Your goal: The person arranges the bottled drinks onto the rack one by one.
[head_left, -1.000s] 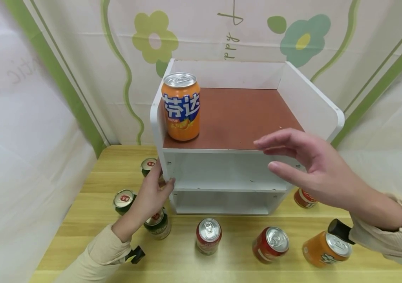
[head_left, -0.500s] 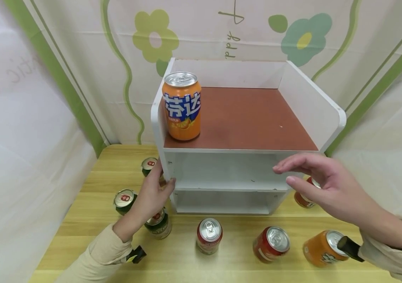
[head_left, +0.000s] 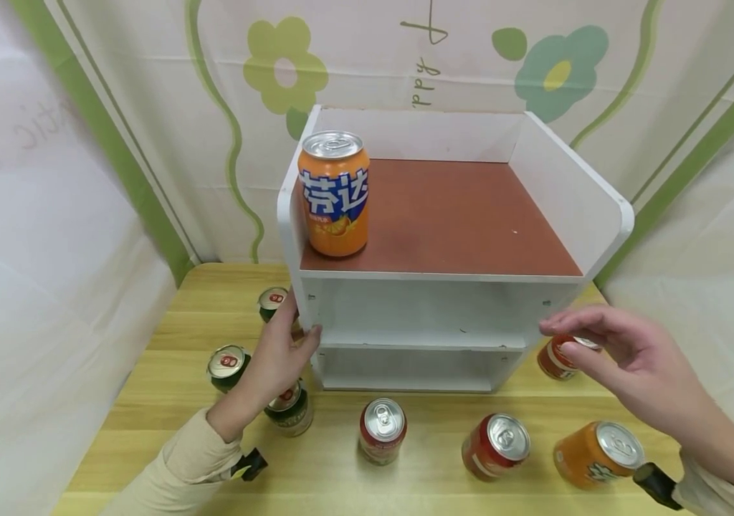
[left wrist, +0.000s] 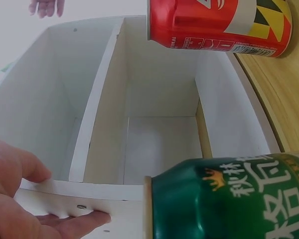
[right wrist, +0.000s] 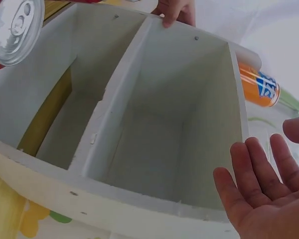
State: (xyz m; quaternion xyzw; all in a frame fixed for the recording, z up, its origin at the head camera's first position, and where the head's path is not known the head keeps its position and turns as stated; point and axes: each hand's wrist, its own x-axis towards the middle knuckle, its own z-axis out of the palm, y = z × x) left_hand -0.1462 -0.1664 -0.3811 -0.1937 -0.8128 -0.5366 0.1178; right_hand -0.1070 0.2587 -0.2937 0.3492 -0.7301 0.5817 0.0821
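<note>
Our left hand [head_left: 279, 355] pinches the white shelf [head_left: 438, 308]; our empty right hand [head_left: 638, 373] — lower right — has an upright red can [head_left: 553, 360] just leftward.

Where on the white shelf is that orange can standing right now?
In the head view, the orange can stands on top of the white shelf, at its front left corner, beside the side wall and higher than the left hand.

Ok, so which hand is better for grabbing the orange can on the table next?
Probably the right hand: it looks empty and is much nearer the orange can on the table. The left hand grips the left side of the white shelf.
</note>
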